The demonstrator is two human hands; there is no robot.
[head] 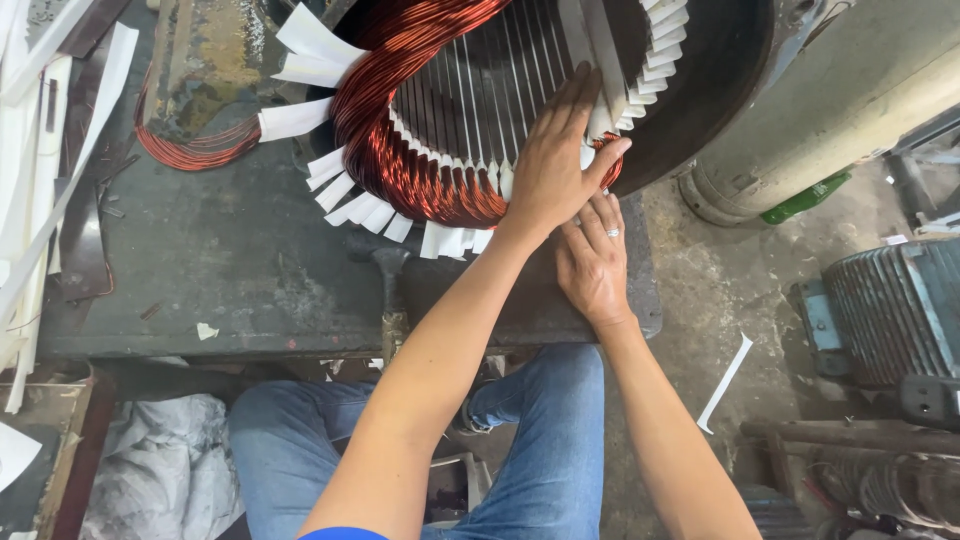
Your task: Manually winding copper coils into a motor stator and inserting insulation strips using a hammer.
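1. Head view: a large round motor stator (700, 120) lies on a dark, scuffed metal workbench (230, 270). Its dark iron housing rings a core of narrow, straight slots that run like ribs.
2. Glossy copper winding (400, 140), reddish-orange and made of many fine strands, bulges in a thick curved bundle along the stator's near and left edge.
3. White insulation paper strips (350, 200), flat and stiff, stick out like a fan between the coils and around the rim.
4. The left hand (555, 165) lies open and flat, palm down, fingers stretched over the slots and paper ends, pressing on the copper at the near rim.
5. The right hand (592, 262) sits just under the left, fingers extended towards the winding's lower edge, a ring on one finger. Its fingertips are hidden under the left hand, so I cannot tell whether they pinch anything.
6. A loose loop of copper wire (185, 150) lies on the bench to the left, well apart from the hands.
7. A hammer (390, 280) with a worn wooden handle rests on the bench near the stator.
8. Below the bench edge are blue denim-clad knees (540, 450). A ribbed grey motor casing (890, 310) stands on the dusty concrete floor at right.
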